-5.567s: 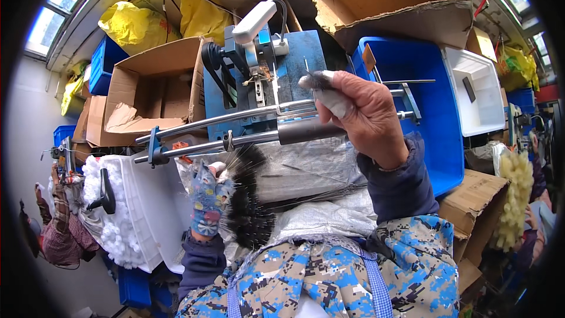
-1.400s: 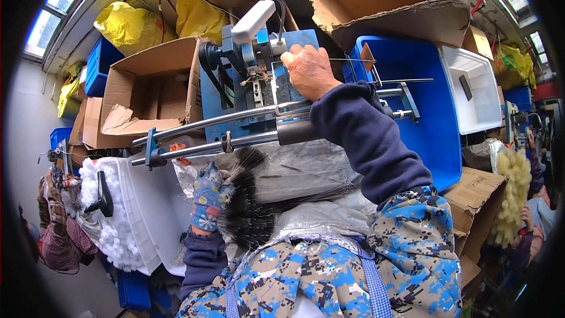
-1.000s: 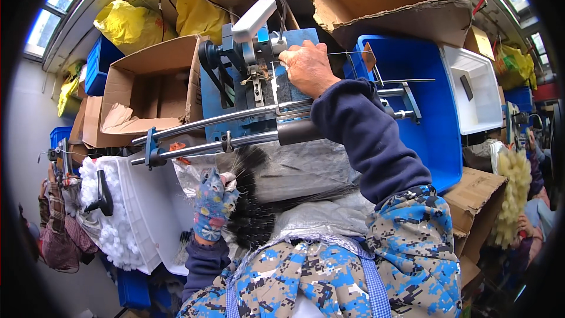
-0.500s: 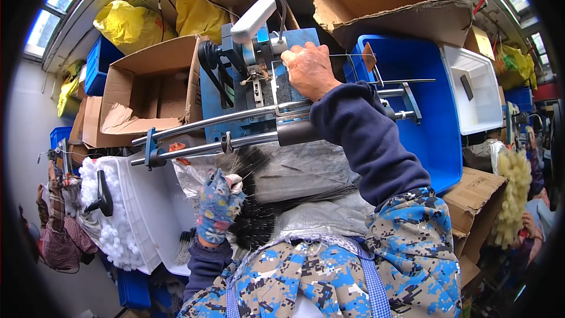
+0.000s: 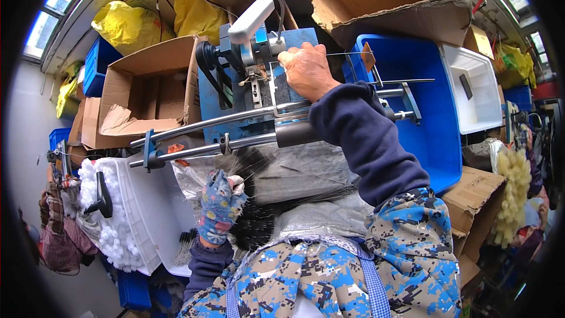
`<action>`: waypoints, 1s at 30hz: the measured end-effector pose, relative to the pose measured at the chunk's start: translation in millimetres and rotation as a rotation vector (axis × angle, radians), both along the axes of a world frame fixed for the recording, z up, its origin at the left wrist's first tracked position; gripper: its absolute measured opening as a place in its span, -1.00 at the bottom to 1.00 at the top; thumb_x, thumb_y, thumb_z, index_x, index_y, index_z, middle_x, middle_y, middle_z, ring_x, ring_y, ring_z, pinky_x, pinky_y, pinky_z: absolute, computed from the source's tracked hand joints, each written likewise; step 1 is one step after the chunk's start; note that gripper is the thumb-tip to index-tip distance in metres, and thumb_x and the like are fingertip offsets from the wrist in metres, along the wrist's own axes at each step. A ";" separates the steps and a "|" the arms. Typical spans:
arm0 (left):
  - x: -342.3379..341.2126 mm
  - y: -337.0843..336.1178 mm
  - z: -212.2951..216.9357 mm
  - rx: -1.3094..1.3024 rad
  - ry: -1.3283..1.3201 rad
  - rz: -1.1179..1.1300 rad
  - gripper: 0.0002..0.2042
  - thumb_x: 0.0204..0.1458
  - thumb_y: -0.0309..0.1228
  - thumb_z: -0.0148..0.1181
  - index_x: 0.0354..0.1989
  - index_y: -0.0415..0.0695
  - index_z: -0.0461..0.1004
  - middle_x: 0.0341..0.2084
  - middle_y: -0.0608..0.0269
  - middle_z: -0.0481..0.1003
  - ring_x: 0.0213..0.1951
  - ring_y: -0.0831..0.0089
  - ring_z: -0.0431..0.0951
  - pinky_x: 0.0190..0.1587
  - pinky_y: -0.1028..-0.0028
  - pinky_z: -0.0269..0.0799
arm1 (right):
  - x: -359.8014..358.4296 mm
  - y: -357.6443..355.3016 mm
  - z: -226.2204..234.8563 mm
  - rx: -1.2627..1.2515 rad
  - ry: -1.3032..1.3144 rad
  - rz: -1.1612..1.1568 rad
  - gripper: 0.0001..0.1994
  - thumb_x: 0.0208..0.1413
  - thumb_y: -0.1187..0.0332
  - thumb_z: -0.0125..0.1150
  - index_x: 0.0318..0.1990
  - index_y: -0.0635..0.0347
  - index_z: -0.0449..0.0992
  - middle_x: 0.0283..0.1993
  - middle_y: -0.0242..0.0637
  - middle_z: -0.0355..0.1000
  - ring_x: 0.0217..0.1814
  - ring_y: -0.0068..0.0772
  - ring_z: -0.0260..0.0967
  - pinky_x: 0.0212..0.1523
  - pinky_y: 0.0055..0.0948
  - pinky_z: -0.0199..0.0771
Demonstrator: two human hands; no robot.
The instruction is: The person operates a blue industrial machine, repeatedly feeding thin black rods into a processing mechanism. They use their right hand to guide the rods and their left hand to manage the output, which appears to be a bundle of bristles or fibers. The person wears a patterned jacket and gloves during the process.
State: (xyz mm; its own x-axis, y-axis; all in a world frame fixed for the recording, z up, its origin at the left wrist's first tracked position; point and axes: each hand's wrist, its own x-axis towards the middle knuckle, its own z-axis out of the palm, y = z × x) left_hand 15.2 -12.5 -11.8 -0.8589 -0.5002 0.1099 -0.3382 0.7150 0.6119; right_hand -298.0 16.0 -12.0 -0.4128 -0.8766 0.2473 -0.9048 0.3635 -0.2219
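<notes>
My bare right hand (image 5: 307, 72) is over the blue bench machine (image 5: 226, 121), its fingers bent and closed. A thin metal wire (image 5: 341, 54) runs out from it toward a small brown plate (image 5: 368, 57); its other end is hidden by the fingers. Just left of the fingertips is the machine's metal clamp piece (image 5: 255, 85). Lower left, my left hand (image 5: 218, 207), in a blue patterned glove with a pale thumb covering, is closed beside a bundle of long black bristles (image 5: 253, 224). What its fingers grip is hidden.
Two steel rails (image 5: 247, 142) cross in front of the machine. A blue bin (image 5: 428, 141) stands right, cardboard boxes (image 5: 189, 85) left and behind. At left, a white bin (image 5: 147, 212) adjoins white fluffy brushes (image 5: 115, 241). Other people work at both far sides.
Both my hands keep nearly the same places and grips. The view has shifted very slightly. At the far right, another person's hand has moved.
</notes>
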 end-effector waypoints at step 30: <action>-0.1 11.7 23.3 0.003 0.117 -0.010 -0.77 -0.28 -0.61 0.23 -0.37 -0.12 0.46 -0.54 0.15 0.45 -0.48 0.16 0.46 -0.42 0.30 0.34 | 39.4 22.3 6.9 0.004 -0.146 -0.047 -0.39 -0.02 0.17 0.19 0.06 0.51 0.22 -0.13 0.04 0.22 -0.22 -0.05 0.36 -0.20 -0.28 0.43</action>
